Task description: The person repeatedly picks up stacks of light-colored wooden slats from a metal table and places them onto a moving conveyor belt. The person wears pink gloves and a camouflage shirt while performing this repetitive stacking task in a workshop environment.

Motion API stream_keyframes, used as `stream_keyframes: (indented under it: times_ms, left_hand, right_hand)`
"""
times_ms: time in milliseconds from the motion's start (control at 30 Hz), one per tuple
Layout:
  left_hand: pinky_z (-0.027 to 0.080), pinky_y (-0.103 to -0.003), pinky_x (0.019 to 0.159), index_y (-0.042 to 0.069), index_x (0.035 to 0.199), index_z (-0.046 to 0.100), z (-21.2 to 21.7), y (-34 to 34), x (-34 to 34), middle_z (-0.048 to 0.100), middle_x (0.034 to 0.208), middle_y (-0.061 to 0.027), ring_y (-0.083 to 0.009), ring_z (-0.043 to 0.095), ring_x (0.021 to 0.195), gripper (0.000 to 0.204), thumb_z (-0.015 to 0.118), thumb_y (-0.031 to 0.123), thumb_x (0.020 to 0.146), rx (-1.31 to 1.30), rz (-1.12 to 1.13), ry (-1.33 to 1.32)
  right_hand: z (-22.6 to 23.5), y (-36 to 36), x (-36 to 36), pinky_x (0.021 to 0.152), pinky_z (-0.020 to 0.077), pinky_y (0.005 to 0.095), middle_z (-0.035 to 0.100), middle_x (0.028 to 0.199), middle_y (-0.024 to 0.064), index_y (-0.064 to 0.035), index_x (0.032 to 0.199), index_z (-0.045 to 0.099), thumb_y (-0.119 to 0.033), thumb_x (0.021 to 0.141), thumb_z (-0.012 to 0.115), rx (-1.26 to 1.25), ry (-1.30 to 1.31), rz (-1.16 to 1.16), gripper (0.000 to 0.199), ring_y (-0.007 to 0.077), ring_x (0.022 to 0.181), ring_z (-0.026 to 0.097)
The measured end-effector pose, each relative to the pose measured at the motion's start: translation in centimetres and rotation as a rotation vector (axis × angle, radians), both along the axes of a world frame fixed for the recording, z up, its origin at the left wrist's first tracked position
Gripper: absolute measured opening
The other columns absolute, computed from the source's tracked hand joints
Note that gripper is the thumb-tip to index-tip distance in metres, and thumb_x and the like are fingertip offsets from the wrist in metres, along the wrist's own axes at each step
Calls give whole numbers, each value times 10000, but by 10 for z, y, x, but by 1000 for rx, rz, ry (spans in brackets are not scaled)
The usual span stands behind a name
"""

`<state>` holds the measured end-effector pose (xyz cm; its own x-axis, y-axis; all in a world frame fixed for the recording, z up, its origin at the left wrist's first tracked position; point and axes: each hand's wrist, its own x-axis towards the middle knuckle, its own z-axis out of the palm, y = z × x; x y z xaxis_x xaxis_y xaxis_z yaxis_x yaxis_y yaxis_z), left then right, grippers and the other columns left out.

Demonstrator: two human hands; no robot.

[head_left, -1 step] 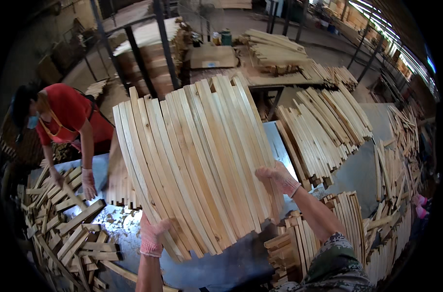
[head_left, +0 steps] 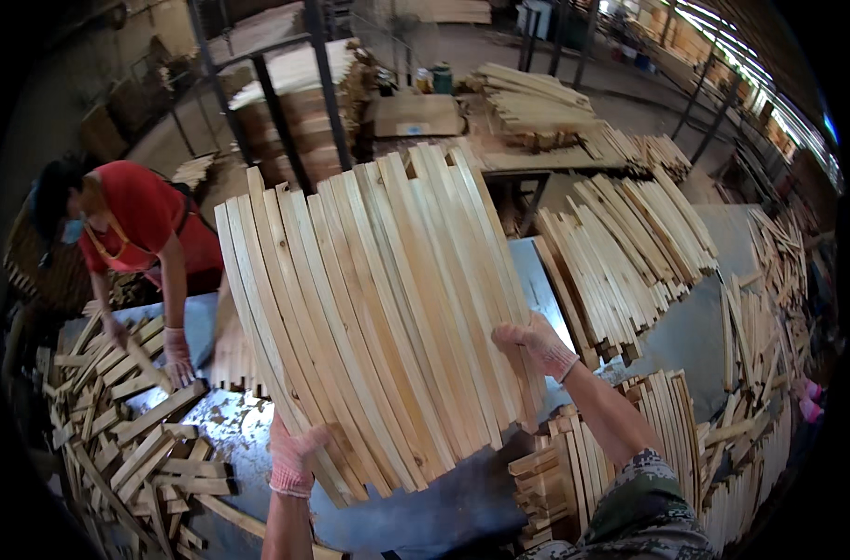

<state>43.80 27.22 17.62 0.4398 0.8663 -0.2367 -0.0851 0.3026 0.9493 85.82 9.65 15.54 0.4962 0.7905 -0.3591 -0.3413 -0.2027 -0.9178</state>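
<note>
Between my hands is a wide row of wooden strips (head_left: 378, 322), pale and lined up side by side with uneven ends. It is lifted, tilted, over the metal table (head_left: 415, 523). My left hand (head_left: 295, 453), in a pinkish knit glove, grips the lower left edge with the thumb on top. My right hand (head_left: 537, 343), gloved alike, clasps the right edge, thumb on the face. The fingers of both hands are partly hidden under the wood.
Loose wooden pieces (head_left: 149, 467) lie jumbled at left, where a co-worker in red (head_left: 149, 210) leans over them. Stacked strips (head_left: 621, 266) rest at right, with another bundle (head_left: 667, 406) by my right forearm. Metal posts (head_left: 327, 93) stand beyond the table.
The co-worker's gloved hands have shifted slightly over the loose pieces. The background sits a little lower and further right, while my hands keep the same hold on the strips.
</note>
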Motion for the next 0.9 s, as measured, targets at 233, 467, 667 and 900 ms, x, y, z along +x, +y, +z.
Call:
stream_keyframes:
  times_ms: [233, 467, 667, 900]
  left_hand:
    - [550, -393, 1038, 18, 1533, 500, 81, -105, -142, 674, 1348, -71, -201, 657, 1211, 926, 959, 121, 735, 115, 112, -16]
    - [446, -377, 1164, 40, 1586, 462, 111, -261, -309, 625, 1421, -53, -177, 570, 1312, 1013, 964, 77, 707, 302, 448, -3]
    - [482, -361, 1090, 53, 1378, 556, 130, -432, -463, 652, 1245, -49, -149, 571, 1200, 775, 975, 137, 732, 414, 796, 156]
    - [500, -364, 1122, 53, 1574, 475, 132, -642, -596, 616, 1465, -46, -165, 566, 1346, 1015, 1004, 79, 707, 313, 1155, 46]
  right_hand:
    - [69, -9, -108, 561, 402, 264, 632, 725, -49, -98, 783, 689, -106, 889, 718, 226, -186, 324, 110, 61, 635, 558]
    - [90, -25, -254, 568, 466, 257, 642, 819, -26, -25, 1154, 656, -273, 827, 771, 403, -167, 330, 427, 87, 661, 597]
    - [135, -54, -450, 849, 498, 287, 641, 1057, 35, 4, 1330, 573, -360, 860, 841, 523, -124, 685, 652, 129, 956, 609]
    - [160, -122, -708, 998, 537, 373, 713, 1207, 109, 59, 1379, 601, -343, 873, 826, 646, 30, 1191, 684, 213, 1091, 683]
